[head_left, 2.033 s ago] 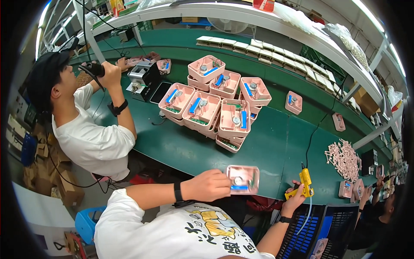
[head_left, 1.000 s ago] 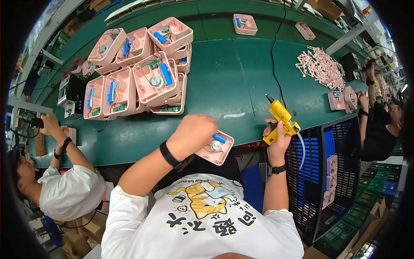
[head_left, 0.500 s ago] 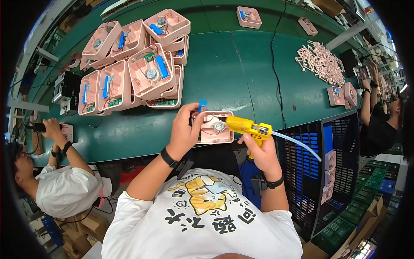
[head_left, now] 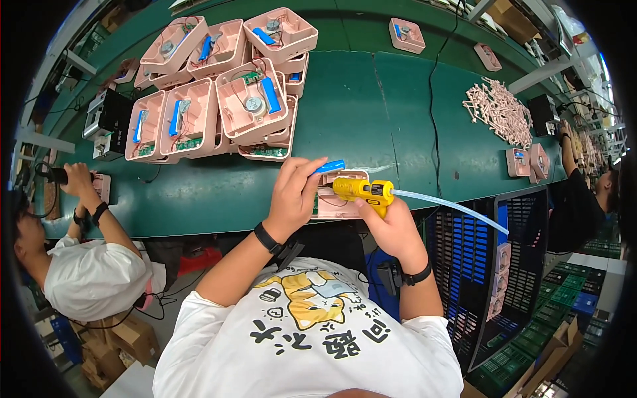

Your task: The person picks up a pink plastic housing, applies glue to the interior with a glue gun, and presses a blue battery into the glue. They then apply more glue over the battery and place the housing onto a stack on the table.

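Observation:
Between the fingers of my left hand (head_left: 290, 192) is a blue cylindrical battery (head_left: 330, 166), held just above the far-left part of a pink plastic housing (head_left: 335, 211). My right hand (head_left: 396, 227) grips a yellow hot glue gun (head_left: 361, 191) with a long translucent glue stick (head_left: 451, 207) trailing from its rear. The gun lies across the housing, its nozzle pointing left toward the area under the battery. Gun and fingers hide much of the housing's inside, and the nozzle tip is hard to make out.
Stacked pink housings (head_left: 219, 132) with batteries, wires and round motors fill the bench's left. A black cable (head_left: 432, 99) crosses it; a heap of small pink parts (head_left: 499, 113) lies right. Below stands a black crate (head_left: 464, 265). A co-worker (head_left: 93, 265) sits at the left.
The battery has turned from end-on to lying lengthwise, pointing right. The glue gun has moved left over the housing, covering the round metal part. My view has shifted slightly.

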The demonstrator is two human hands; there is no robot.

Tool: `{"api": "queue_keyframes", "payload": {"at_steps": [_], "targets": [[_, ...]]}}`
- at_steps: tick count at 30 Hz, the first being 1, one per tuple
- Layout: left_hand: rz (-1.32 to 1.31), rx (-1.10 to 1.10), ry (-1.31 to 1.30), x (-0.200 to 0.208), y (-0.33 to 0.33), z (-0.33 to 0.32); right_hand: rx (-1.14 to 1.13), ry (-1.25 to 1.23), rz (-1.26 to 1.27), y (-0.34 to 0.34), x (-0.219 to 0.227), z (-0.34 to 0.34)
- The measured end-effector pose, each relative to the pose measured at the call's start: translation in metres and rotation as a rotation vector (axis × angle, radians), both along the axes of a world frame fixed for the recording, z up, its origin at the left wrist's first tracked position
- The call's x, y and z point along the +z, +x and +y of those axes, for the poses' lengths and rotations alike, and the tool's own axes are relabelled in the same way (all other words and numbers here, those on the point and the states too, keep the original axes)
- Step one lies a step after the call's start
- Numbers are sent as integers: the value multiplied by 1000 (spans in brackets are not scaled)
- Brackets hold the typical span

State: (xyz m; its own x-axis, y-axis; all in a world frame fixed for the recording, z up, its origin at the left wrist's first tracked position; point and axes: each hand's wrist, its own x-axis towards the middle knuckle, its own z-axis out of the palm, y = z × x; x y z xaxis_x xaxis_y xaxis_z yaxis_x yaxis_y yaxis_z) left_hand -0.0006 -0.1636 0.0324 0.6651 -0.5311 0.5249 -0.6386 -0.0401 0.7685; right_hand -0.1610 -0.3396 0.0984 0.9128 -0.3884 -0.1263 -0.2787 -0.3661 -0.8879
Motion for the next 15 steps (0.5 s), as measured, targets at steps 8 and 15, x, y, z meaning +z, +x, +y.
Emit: {"api": "queue_keyframes", "payload": {"at_steps": [8, 15], "targets": [[-58, -30, 82, 11, 0, -3, -229, 119, 37, -27, 2, -19], [-29, -90, 183, 12, 1, -2, -263, 65, 5, -30, -8, -19]]}}
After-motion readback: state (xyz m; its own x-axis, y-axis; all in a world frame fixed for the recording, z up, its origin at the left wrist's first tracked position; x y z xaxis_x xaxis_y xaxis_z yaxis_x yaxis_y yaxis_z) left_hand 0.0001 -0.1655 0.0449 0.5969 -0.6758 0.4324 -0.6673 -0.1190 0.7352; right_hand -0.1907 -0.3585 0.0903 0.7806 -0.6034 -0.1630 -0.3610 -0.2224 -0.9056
